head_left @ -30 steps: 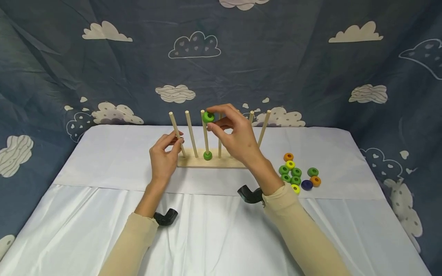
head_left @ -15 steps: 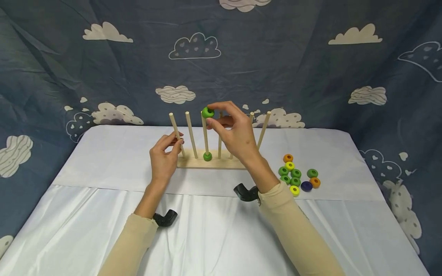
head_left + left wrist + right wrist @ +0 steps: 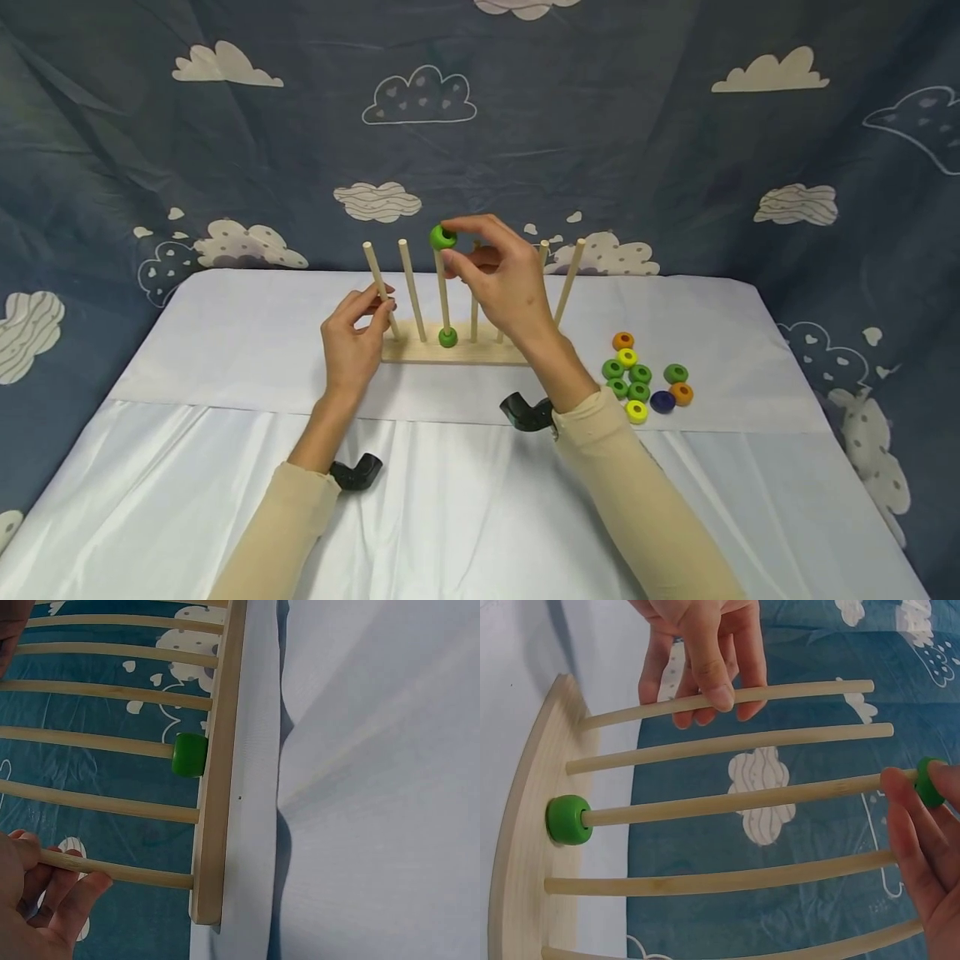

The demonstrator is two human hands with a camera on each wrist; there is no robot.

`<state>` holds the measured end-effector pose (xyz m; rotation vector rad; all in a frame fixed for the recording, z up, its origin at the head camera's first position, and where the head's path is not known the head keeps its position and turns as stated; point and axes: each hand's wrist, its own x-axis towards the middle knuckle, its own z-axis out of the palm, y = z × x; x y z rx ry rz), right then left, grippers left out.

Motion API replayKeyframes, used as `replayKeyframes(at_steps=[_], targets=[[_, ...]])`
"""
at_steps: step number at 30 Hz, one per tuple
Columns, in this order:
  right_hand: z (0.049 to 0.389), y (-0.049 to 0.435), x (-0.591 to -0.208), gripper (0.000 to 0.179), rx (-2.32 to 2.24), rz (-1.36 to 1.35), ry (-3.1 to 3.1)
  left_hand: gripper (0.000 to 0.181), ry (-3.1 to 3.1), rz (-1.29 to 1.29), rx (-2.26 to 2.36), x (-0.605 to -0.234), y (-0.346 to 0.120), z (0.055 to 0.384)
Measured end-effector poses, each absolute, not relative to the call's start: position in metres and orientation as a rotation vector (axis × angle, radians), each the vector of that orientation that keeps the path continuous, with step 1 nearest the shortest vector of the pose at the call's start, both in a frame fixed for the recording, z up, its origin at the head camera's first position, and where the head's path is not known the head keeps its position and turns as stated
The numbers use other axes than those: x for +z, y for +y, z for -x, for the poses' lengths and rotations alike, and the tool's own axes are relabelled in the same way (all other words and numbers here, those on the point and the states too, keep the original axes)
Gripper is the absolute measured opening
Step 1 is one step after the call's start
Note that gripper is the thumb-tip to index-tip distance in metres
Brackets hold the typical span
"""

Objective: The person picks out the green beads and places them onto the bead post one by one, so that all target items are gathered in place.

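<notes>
Bead (image 3: 442, 238) sits pinched in fingertips (image 3: 456, 224) of the right hand (image 3: 508, 283).

The held bead (image 3: 439, 241) is green, the cloud-patterned backdrop (image 3: 585, 125) grey-blue.

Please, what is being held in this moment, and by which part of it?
The left grip pinches the leftmost peg around its middle; the right grip pinches a green bead by its outer side.

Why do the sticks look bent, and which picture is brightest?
Right wrist view: the sticks and wooden base curve, probably lens distortion; left wrist view: sticks bow slightly, whites greyish; head view: brightest, sticks nearly straight, soft shadows on the white cloth.
</notes>
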<state>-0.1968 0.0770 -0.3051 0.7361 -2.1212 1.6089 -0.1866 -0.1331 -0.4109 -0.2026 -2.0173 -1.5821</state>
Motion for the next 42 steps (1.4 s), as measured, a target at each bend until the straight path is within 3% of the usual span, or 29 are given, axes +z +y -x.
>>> replayKeyframes(at_steps=[42], targets=[[0.1918,0.0777,-0.3097,0.033,1.450,-0.715,-2.251,0.022,-2.028,0.212,-1.556,-0.4116,-0.1330,0.1865]])
